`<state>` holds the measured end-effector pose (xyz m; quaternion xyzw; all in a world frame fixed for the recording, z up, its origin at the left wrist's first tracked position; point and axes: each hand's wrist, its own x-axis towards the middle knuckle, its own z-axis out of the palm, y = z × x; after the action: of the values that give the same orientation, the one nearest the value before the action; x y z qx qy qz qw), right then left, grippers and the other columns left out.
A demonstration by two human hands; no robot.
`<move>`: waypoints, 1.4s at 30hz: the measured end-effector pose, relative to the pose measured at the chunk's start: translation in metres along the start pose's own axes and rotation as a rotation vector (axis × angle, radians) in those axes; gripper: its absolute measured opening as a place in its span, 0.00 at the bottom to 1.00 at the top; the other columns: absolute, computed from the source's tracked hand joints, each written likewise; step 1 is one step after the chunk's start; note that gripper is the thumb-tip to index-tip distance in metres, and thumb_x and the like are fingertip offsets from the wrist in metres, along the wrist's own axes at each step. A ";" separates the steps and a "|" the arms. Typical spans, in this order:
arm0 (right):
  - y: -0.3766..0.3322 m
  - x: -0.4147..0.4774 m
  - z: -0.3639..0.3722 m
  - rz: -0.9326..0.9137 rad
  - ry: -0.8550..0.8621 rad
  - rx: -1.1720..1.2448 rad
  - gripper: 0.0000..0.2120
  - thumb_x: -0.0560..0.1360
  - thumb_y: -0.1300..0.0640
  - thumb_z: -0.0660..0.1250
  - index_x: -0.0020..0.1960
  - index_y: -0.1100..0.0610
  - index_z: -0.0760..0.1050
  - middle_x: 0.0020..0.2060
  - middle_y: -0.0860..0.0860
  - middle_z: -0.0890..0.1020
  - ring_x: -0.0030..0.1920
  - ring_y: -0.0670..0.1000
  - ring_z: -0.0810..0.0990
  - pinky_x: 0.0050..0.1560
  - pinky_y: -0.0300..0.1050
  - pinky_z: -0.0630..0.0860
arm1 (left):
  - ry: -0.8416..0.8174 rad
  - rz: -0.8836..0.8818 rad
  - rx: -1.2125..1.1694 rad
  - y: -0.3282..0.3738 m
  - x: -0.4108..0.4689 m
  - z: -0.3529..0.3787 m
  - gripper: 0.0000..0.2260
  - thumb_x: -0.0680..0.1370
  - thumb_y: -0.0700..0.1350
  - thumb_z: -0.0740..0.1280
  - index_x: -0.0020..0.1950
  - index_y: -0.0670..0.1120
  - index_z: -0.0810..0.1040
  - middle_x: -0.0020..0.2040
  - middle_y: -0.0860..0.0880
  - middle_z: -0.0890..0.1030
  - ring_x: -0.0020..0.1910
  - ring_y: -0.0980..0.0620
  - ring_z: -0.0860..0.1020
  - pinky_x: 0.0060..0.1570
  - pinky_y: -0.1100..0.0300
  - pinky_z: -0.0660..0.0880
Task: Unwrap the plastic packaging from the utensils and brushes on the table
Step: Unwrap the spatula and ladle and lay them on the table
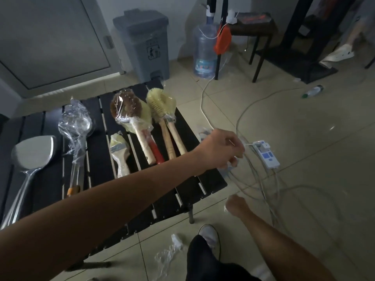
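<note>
Hands just off the black slatted tabletop (182,191)
Left hand (221,147) and right hand (236,205), apart, each curl their fingers, pinching thin clear plastic film (225,208).

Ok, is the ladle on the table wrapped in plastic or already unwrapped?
Wrapped. Crinkled clear plastic covers the bowl of the ladle and twists down its handle as it lies on the black table.
</note>
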<state>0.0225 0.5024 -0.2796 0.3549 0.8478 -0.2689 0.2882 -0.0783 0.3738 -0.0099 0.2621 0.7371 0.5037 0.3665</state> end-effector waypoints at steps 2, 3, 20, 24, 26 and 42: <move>0.013 0.011 0.022 -0.006 -0.068 -0.036 0.24 0.85 0.57 0.56 0.78 0.66 0.65 0.72 0.61 0.75 0.70 0.60 0.75 0.68 0.48 0.73 | -0.044 -0.009 0.002 -0.004 0.008 0.014 0.02 0.81 0.33 0.69 0.52 0.36 0.81 0.39 0.43 0.84 0.32 0.54 0.82 0.27 0.63 0.77; 0.019 0.018 0.031 -0.009 -0.082 -0.061 0.25 0.85 0.55 0.56 0.80 0.61 0.63 0.74 0.60 0.72 0.72 0.59 0.73 0.71 0.49 0.71 | -0.059 -0.015 -0.001 -0.007 0.012 0.020 0.03 0.81 0.32 0.68 0.53 0.34 0.81 0.40 0.40 0.84 0.35 0.52 0.83 0.30 0.61 0.80; 0.012 0.060 0.071 0.078 -0.043 0.109 0.28 0.84 0.56 0.60 0.82 0.61 0.58 0.74 0.58 0.71 0.73 0.59 0.71 0.70 0.50 0.67 | -0.179 -0.114 -0.077 -0.027 0.032 0.047 0.03 0.81 0.32 0.66 0.51 0.34 0.79 0.38 0.43 0.84 0.49 0.34 0.87 0.48 0.47 0.85; 0.001 0.053 0.043 -0.013 0.279 0.360 0.10 0.81 0.61 0.62 0.57 0.62 0.80 0.58 0.64 0.81 0.61 0.60 0.80 0.61 0.53 0.75 | -0.118 -0.150 -0.061 -0.021 0.034 0.044 0.06 0.82 0.31 0.64 0.48 0.38 0.79 0.36 0.42 0.84 0.50 0.35 0.87 0.46 0.49 0.86; -0.006 0.045 0.018 -0.038 0.505 0.565 0.10 0.80 0.63 0.65 0.57 0.66 0.82 0.52 0.63 0.84 0.57 0.63 0.82 0.50 0.50 0.74 | -0.070 -0.169 -0.041 -0.018 0.035 0.037 0.04 0.82 0.32 0.65 0.51 0.36 0.79 0.39 0.40 0.85 0.46 0.37 0.88 0.51 0.45 0.86; -0.088 0.029 -0.134 -0.514 0.688 0.656 0.07 0.77 0.62 0.69 0.55 0.61 0.76 0.49 0.55 0.82 0.50 0.56 0.80 0.48 0.48 0.76 | 0.220 -0.116 -0.004 0.012 0.023 -0.020 0.05 0.81 0.32 0.65 0.53 0.32 0.80 0.40 0.39 0.83 0.39 0.46 0.86 0.38 0.56 0.86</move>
<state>-0.1012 0.5511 -0.1849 0.2749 0.8243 -0.4495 -0.2072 -0.1075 0.3843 -0.0007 0.1616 0.7858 0.5086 0.3125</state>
